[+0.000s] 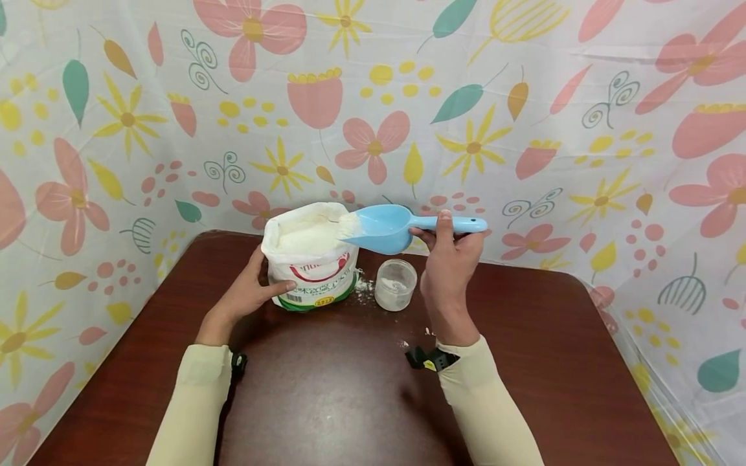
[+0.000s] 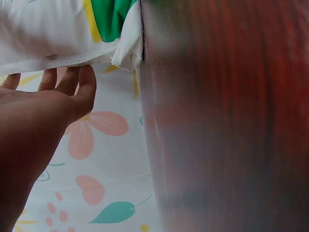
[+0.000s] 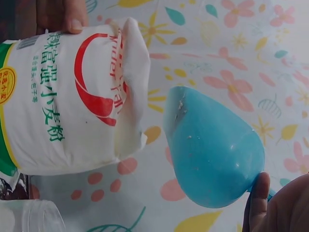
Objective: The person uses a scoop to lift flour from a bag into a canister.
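Observation:
An open white flour bag (image 1: 309, 275) with red and green print stands at the back of the table, full of pale flour (image 1: 309, 236). My left hand (image 1: 247, 291) holds the bag by its left side, thumb across the front. In my right hand (image 1: 451, 272) is the handle of a light blue scoop (image 1: 384, 226). The scoop's tip, with some flour on it, lies over the bag's right rim in the head view. From below, the right wrist view shows the scoop's underside (image 3: 212, 150) beside the bag's mouth. A small clear jar (image 1: 395, 285) with some white powder stands between bag and right hand.
Spilled flour (image 1: 364, 289) lies on the dark wooden table (image 1: 326, 388) between the bag and the jar. A few crumbs (image 1: 429, 331) are near my right wrist. Behind the table's far edge hangs a flower-patterned cloth (image 1: 373, 97).

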Motion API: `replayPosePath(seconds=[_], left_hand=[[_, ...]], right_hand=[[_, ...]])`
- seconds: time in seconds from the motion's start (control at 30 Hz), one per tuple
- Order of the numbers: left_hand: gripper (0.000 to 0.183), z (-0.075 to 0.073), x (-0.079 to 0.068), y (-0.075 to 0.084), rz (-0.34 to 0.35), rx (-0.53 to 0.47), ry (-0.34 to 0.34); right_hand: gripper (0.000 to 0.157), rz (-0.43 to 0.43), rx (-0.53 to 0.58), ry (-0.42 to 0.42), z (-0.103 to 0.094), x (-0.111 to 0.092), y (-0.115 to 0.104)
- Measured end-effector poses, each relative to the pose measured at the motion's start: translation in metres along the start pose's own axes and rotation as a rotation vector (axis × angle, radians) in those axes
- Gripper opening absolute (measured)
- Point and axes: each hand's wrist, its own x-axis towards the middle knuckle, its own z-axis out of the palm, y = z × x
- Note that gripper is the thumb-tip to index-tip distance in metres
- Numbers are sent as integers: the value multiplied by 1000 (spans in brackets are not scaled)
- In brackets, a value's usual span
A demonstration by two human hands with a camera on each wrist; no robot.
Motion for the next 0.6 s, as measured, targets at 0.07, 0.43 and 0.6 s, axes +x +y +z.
replayPosePath(seconds=[0.07, 0.43, 0.6], left_hand=[[108, 0, 1, 0, 7, -2, 3], [113, -1, 3, 1, 43, -25, 2], [112, 0, 3, 0, 35, -28, 2]], right_hand=[[17, 1, 6, 18, -3, 0, -2], [12, -6, -40, 52, -26, -6, -12], [15, 1, -71, 64, -38, -9, -16]])
